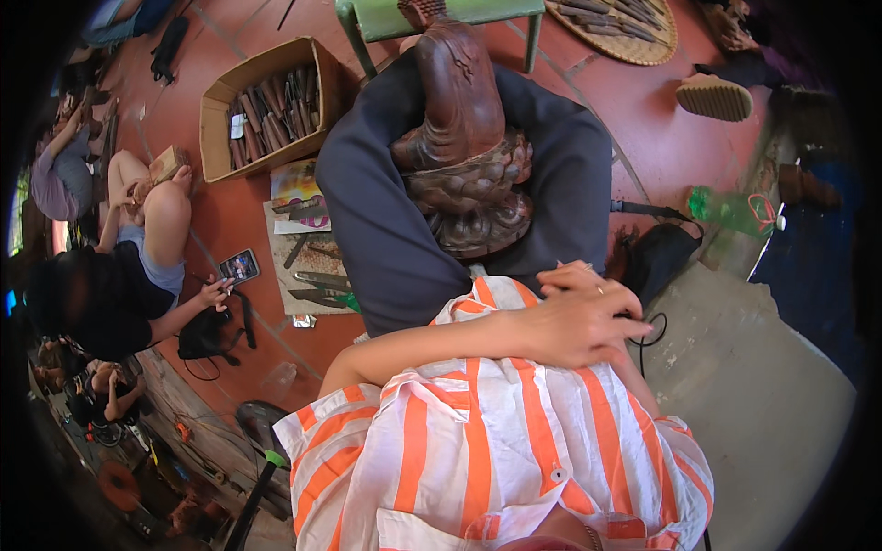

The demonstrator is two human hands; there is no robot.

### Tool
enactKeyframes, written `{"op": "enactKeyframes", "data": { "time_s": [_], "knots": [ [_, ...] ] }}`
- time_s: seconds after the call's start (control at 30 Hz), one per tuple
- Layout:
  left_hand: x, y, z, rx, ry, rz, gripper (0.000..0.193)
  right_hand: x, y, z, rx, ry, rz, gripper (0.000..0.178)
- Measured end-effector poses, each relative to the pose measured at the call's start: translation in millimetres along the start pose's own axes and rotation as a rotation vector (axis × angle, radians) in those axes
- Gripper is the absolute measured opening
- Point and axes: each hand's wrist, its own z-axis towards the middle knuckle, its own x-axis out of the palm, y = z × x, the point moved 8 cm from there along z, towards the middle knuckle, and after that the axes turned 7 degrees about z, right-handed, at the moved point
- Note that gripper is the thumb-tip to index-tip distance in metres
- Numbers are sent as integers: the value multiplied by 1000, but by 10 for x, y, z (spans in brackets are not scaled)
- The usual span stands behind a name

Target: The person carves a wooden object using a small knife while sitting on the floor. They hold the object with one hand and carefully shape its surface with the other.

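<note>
A dark brown carved wooden seated figure (464, 101) on a lotus-shaped base stands between my trousered legs, its back toward me. My left forearm crosses my lap, and my left hand (588, 323) rests over my right hand, fingers apart and loosely bent, with a ring on one. From beneath it, part of my right hand (568, 275) shows, fingers loosely extended and most of the palm hidden. Neither hand touches the carving; both lie just behind its base, to the right, and I see no tool in them.
Left of my leg, a cardboard box (216, 138) holds several chisel-like tools; more lie on a board (285, 230). A woven tray (666, 50) of tools, a green stool (377, 20) and a green plastic bottle (730, 209) surround me. A person (83, 294) with a phone (241, 266) sits left.
</note>
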Motion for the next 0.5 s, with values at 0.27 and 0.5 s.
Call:
{"op": "enactKeyframes", "data": {
  "time_s": [0.27, 0.5],
  "knots": [
    [-574, 472, -920, -550, 220, 387, 27, -619, -385, 106, 323, -382, 291, 12],
    [-948, 127, -774, -420, 18, 592, 48, 201, 106, 654, 4, 130, 39, 15]
  ]
}}
